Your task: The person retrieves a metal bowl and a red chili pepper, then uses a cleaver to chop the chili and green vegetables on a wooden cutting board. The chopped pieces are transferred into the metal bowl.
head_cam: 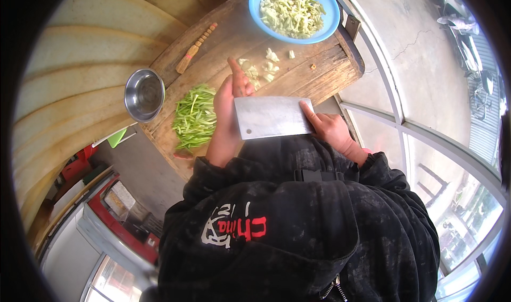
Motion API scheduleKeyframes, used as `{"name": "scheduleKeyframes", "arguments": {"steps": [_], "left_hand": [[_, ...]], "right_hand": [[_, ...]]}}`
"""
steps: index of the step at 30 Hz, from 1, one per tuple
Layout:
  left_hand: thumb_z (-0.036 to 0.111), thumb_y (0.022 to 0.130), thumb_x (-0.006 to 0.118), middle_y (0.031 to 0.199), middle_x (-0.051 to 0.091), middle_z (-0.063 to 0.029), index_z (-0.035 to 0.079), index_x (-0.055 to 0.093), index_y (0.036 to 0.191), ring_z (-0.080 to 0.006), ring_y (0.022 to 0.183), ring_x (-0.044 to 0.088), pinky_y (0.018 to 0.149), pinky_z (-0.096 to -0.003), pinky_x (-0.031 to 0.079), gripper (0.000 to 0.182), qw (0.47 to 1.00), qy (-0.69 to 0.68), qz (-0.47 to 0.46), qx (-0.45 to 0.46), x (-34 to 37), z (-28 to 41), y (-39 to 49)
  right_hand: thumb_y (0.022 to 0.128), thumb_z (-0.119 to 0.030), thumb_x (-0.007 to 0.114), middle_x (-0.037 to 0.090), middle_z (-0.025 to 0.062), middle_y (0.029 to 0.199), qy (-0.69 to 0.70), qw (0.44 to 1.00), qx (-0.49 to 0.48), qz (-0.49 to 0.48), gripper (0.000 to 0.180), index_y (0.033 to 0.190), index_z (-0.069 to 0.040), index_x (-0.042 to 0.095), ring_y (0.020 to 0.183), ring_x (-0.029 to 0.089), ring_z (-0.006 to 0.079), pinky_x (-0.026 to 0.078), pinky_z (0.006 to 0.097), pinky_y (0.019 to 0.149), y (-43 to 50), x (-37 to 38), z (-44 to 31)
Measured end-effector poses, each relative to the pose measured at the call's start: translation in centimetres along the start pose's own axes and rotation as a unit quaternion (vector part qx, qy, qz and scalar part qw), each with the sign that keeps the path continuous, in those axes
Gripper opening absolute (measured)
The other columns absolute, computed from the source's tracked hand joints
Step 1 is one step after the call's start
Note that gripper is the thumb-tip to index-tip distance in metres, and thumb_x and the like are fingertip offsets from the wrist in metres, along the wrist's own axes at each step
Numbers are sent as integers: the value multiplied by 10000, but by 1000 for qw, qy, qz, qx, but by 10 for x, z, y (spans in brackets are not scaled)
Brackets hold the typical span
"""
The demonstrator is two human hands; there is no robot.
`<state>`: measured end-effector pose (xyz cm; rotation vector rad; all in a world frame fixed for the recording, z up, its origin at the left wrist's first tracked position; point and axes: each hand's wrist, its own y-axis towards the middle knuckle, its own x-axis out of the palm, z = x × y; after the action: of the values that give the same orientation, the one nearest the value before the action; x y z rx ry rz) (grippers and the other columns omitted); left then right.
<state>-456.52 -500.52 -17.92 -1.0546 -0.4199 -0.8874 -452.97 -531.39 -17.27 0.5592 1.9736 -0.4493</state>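
My right hand [331, 128] grips a broad steel cleaver [275, 117], its index finger laid along the blade. The blade lies flat to my view, above the near side of a wooden table [223, 34]. At the blade's far end is my left hand [229, 98], one finger stretched out and the others partly curled. I see nothing held in it, though the blade hides part of that hand. Cut cauliflower pieces [270, 71] lie just past both hands. A heap of thin green vegetable strips [194, 116] sits left of my left hand.
A blue plastic basin [334, 20] of cut cauliflower stands at the table's far end. A small whisk brush [195, 48] lies at the far left, and a steel bowl [144, 95] sits by the left edge. Glazed window frames [399, 114] run along my right.
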Motion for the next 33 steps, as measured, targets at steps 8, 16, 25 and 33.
{"name": "scheduleKeyframes", "arguments": {"steps": [8, 16, 25, 33], "left_hand": [[319, 1193, 477, 965, 559, 22, 91, 592, 1124, -134, 835, 543, 747, -316, 483, 265, 997, -4, -49, -53, -13, -2, 2], [357, 1131, 607, 789, 565, -24, 101, 615, 971, -144, 683, 542, 620, -313, 452, 303, 998, -27, -15, -63, -1, -7, 3], [266, 1139, 595, 792, 570, -31, 72, 603, 1092, -164, 668, 544, 618, -319, 462, 200, 998, -54, 13, -12, -4, -28, 8], [238, 1125, 605, 852, 554, -32, 68, 611, 1028, -158, 718, 559, 636, -324, 486, 196, 975, 213, 34, 60, -19, -44, 15]], "right_hand": [[855, -214, 782, 641, 87, 795, -1, 1000, 4, -30, 915, 1695, -101, 437, 685, 707, 311, 583, 446, 650, 1, -11, 0], [876, -229, 774, 651, 97, 786, 35, 998, 11, -48, 875, 1683, -107, 461, 670, 706, 327, 574, 463, 646, -5, -12, 1], [867, -220, 769, 668, 117, 793, 54, 998, 21, -30, 879, 1680, -102, 455, 672, 710, 340, 577, 474, 635, 1, -13, -9], [830, -206, 783, 675, 105, 786, 27, 999, 40, -13, 903, 1666, -86, 463, 671, 714, 340, 580, 471, 632, 6, -12, -16]]}}
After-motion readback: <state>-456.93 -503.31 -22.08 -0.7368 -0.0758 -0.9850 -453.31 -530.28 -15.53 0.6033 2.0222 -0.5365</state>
